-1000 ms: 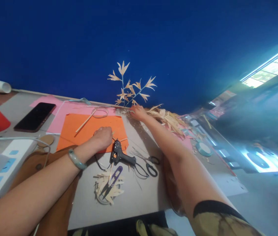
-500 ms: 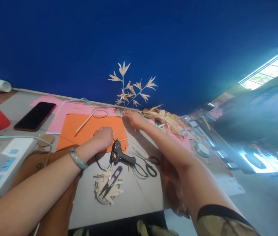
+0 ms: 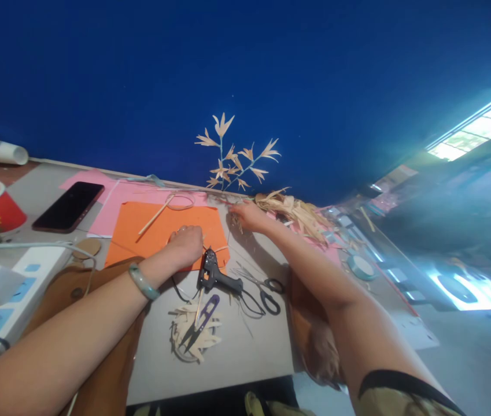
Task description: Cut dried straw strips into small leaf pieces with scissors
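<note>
My left hand (image 3: 188, 245) rests over the orange sheet (image 3: 210, 222), its fingers closed in a pinch; what they hold is hidden. Just right of it stands a black glue gun (image 3: 214, 271). Farther out, my right hand (image 3: 248, 215) is bent downward with its fingers drawn together around a small brown dry tuft (image 3: 235, 221), too blurred to name closely. Behind that hand, a branch with pale husk flowers (image 3: 231, 162) stands against the blue wall. To its right lies a heap of dried husks (image 3: 295, 211).
Thread snips (image 3: 202, 323) lie on cut pale petals (image 3: 180, 323) near the front. Scissors (image 3: 266, 289) sit right of the glue gun. At left are a phone (image 3: 69, 206), a red paper cup (image 3: 0, 211) and a power strip (image 3: 39, 277). A tape roll (image 3: 361, 266) lies at right.
My right hand has drawn back slightly from the table's far edge, and brown wisps now show under its fingers. My left hand stays in place; the whole view has shifted slightly.
</note>
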`<state>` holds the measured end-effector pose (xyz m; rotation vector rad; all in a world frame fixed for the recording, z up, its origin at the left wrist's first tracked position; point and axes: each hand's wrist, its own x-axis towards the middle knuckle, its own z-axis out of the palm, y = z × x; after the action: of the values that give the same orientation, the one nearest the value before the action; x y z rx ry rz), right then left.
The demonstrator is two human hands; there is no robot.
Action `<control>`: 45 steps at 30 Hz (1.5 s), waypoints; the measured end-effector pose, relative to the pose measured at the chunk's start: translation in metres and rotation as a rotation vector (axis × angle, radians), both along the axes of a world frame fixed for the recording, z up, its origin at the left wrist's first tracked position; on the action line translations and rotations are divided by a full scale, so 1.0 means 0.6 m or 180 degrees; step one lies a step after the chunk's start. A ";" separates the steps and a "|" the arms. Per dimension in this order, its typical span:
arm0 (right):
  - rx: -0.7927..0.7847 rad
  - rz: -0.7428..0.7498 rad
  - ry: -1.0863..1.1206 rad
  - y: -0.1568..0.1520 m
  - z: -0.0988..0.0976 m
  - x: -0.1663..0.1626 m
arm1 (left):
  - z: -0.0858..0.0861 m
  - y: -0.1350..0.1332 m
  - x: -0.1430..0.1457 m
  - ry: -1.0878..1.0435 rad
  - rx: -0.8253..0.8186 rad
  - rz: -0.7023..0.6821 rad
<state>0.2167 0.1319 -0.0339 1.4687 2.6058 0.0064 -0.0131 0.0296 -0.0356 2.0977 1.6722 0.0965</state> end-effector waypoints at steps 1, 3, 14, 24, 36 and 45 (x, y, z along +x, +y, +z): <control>0.0059 -0.0030 0.0039 0.005 0.001 -0.004 | 0.000 0.000 0.000 0.0008 -0.0003 0.0004; 0.0145 -0.0115 0.0095 0.020 -0.001 -0.016 | 0.002 0.000 0.001 0.0024 -0.0010 0.0000; 0.0104 -0.0106 0.0317 0.058 -0.014 -0.025 | 0.005 0.003 -0.003 0.0052 -0.0055 -0.0037; 0.0087 -0.0885 0.0152 -0.004 -0.009 -0.030 | -0.013 0.012 0.000 0.0168 -0.0020 -0.0029; -0.0256 -0.1760 -0.0362 -0.036 -0.007 -0.098 | -0.009 0.007 0.000 0.0228 0.0028 -0.0079; -0.0359 -0.1568 -0.0400 -0.033 0.061 -0.069 | -0.015 0.006 0.002 0.0210 0.0045 -0.0052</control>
<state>0.1755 0.1119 0.0027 1.9499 2.0508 -0.0981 -0.0118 0.0333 -0.0443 2.1461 1.6966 0.0344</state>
